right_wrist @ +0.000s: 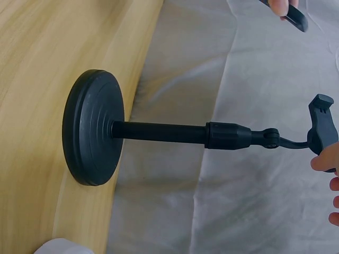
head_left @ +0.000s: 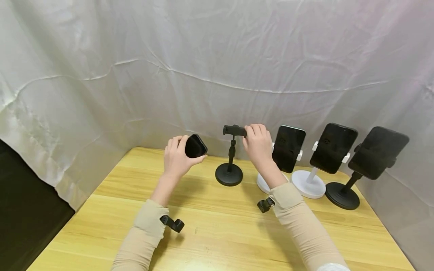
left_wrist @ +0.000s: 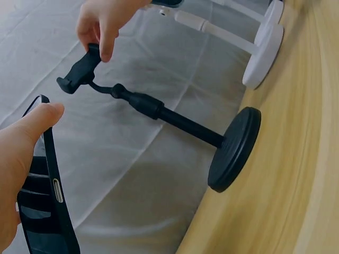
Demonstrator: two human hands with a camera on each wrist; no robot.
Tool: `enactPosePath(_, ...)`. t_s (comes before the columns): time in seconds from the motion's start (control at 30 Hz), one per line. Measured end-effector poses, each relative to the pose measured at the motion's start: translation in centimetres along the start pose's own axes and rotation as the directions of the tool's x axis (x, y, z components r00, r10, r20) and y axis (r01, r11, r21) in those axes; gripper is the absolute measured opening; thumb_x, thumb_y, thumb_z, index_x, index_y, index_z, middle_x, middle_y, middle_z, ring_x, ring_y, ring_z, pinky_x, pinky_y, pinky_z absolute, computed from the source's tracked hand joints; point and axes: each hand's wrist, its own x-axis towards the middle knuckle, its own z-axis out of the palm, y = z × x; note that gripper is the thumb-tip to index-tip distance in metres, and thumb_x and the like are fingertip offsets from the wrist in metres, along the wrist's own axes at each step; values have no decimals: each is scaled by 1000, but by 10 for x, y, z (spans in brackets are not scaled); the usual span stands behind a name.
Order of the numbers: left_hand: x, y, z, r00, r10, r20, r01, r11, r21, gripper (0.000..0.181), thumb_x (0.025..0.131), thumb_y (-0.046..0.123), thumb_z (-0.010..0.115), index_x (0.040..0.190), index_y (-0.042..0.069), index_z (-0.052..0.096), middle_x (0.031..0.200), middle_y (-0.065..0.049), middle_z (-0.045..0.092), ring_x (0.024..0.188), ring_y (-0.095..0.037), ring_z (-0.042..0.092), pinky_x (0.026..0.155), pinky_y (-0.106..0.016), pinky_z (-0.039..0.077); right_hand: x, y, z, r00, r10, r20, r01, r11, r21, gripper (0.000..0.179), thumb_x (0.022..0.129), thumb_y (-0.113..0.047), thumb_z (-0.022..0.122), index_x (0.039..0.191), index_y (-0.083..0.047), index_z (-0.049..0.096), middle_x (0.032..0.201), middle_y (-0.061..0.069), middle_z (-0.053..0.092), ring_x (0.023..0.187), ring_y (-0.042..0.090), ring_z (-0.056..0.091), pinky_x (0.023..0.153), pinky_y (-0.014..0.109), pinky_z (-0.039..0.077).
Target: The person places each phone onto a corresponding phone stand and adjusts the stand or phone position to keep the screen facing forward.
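In the head view my left hand [head_left: 177,157] holds a black smartphone [head_left: 195,146] above the table, its thumb along the lower edge. The left wrist view shows the phone's side [left_wrist: 55,185] with the thumb over one end. To the right stands a black phone stand [head_left: 231,160] with a round base and an upright pole. My right hand [head_left: 258,143] grips the right end of the stand's clamp [head_left: 234,130], with the thumb on it in the right wrist view. Between the clamp's arms there is no phone; the held phone is apart from it.
Right of the black stand, two white stands [head_left: 307,184] hold phones [head_left: 333,148], the nearer one partly behind my right arm. A second black stand [head_left: 342,195] with a phone [head_left: 378,152] is at the far right. Behind the wooden table [head_left: 217,241] hangs a pale curtain [head_left: 203,75].
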Motion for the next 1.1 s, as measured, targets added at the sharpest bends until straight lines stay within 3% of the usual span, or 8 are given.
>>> enactPosePath(0.33, 8, 13, 6, 999, -44, 18, 45, 999, -26, 81, 58, 58, 85, 114, 6, 62, 108, -16, 62, 97, -35, 59, 78, -50, 49, -1, 2, -1, 1000, 7, 30, -7, 1000, 1, 26, 87, -12, 70, 112, -4, 67, 108, 14, 64, 107, 33, 56, 81, 46, 48)
enactPosePath(0.47, 12, 20, 9, 998, -57, -6, 56, 998, -40, 81, 56, 57, 86, 113, 4, 62, 107, -16, 64, 96, -35, 60, 77, -49, 48, -2, 3, 0, 1000, 0, 11, 0, 1000, -8, 27, 86, -13, 71, 111, -4, 68, 107, 13, 65, 106, 33, 56, 80, 45, 48)
enactPosePath(0.93, 30, 44, 16, 994, 33, -105, -26, 997, 70, 81, 58, 66, 78, 104, 1, 64, 94, -14, 66, 87, -33, 60, 69, -45, 47, 0, 5, 0, 1000, -9, 14, 9, 1000, -15, 28, 86, -14, 71, 112, -4, 67, 108, 14, 64, 106, 33, 56, 81, 47, 48)
enactPosePath(1.1, 36, 52, 20, 992, 48, -114, -36, 994, 99, 82, 58, 71, 73, 100, 1, 65, 91, -14, 65, 84, -32, 59, 67, -44, 45, 1, 5, 1, 1000, -10, 17, 10, 1000, -10, 28, 86, -14, 71, 111, -4, 67, 108, 13, 64, 106, 33, 56, 81, 47, 49)
